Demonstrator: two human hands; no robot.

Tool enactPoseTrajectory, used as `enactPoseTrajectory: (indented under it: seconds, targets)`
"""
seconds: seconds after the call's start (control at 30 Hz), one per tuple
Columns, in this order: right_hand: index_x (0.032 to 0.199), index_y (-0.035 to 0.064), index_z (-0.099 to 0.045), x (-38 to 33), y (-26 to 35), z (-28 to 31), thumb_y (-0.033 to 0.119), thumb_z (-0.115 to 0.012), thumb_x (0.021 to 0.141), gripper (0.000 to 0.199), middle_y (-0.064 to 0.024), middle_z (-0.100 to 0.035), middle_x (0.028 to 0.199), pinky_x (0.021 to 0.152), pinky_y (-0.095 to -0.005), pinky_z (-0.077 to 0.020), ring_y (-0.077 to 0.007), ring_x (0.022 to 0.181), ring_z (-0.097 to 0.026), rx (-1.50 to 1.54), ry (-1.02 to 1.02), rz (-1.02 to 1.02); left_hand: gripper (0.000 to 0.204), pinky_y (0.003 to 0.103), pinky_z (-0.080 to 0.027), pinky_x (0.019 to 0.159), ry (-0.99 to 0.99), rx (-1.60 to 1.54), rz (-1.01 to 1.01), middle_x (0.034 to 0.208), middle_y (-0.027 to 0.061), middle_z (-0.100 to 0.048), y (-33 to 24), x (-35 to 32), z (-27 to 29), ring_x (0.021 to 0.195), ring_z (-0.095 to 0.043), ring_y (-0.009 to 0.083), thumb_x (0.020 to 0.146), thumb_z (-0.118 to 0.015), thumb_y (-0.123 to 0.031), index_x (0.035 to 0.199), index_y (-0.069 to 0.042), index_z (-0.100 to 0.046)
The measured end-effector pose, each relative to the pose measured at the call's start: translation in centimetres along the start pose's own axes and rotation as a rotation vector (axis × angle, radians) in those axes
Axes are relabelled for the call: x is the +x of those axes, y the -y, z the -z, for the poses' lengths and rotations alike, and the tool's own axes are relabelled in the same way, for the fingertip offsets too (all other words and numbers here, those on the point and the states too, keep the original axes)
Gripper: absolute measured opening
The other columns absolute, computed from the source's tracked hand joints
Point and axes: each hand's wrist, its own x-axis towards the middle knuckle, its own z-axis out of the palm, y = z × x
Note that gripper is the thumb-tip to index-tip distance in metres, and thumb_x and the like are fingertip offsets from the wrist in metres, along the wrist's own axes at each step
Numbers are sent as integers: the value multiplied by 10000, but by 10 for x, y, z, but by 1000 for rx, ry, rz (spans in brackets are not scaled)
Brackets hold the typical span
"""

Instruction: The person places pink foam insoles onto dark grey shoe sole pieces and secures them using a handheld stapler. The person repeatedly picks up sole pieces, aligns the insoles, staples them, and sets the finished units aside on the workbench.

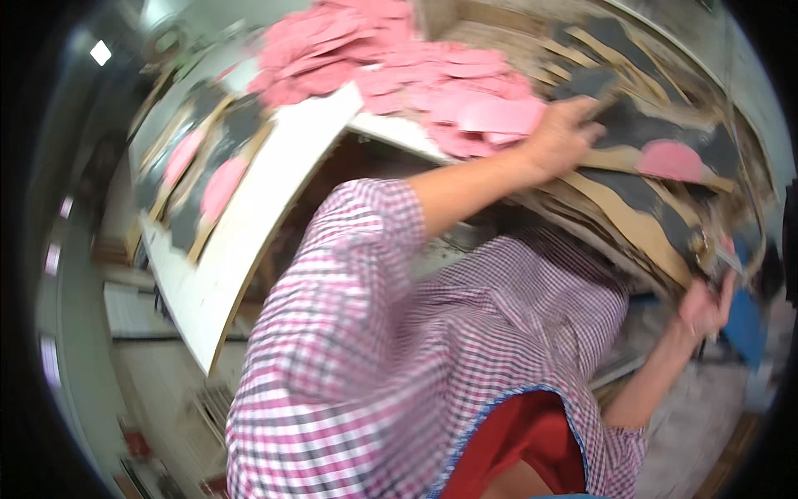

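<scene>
head view: my left arm reaches across to the right, left hand [564, 140] over the grey-and-tan pieces [636, 223], fingers bent; too blurred to tell if it grips. right forearm comes up from the lower edge, right hand [706, 309] closed on a blurred metal tool [716, 254] just beside the pieces. pieces flat, long, curvy, layered; one bears a pink half-round patch [672, 161]. thin pink cutouts [486, 104] heaped near left hand, smooth white board [291, 158] beside.
</scene>
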Motion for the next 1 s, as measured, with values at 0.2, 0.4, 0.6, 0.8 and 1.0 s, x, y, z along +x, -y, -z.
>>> enactPoseTrajectory:
  seconds: [0.2, 0.4, 0.6, 0.8, 1.0]
  targets:
    - [1379, -147, -394, 39, -25, 44, 109, -444, 1018, 446, -247, -444, 1437, 1183, -490, -264, -323, 1372, -394, -30, 94, -118, 382, 281, -495, 890, -255, -102, -6, 1157, 38, -656, -51, -57, 155, 988, -608, 114, 897, -621, -38, 1276, 2, -591]
    - [1357, -163, -418, 44, -28, 64, 108, -473, 1004, 448, -267, -474, 1406, 1166, -465, -302, -333, 1335, -447, -45, 92, -163, 386, 344, -590, 639, -847, -56, 222, 1048, 62, -645, -91, -236, 370, 846, -671, 187, 917, -654, -139, 1268, -43, -522]
    - [1371, -154, -413, 41, -20, 54, 124, -434, 1020, 448, -248, -461, 1429, 1176, -429, -272, -303, 1363, -414, -109, 38, -213, 379, 404, -565, 704, -1351, 485, 789, 1075, 117, -641, -136, -394, 423, 915, -653, 258, 912, -623, -164, 1264, -41, -552]
    - [1358, -148, -424, 54, -26, 75, 110, -513, 985, 462, -252, -481, 1405, 1169, -427, -276, -306, 1352, -425, 31, 97, -277, 576, 514, -294, 1083, -880, 2092, 389, 1302, 209, -529, -124, -318, 388, 1276, -443, 361, 817, -700, -131, 1348, -64, -488]
    - [1353, -147, -410, 42, -27, 50, 107, -487, 989, 451, -253, -463, 1412, 1168, -506, -281, -345, 1368, -398, 5, -4, -200, 208, 319, -496, 876, -210, 837, 91, 1040, 132, -701, -36, -118, 261, 985, -658, 222, 938, -623, -123, 1101, -11, -688]
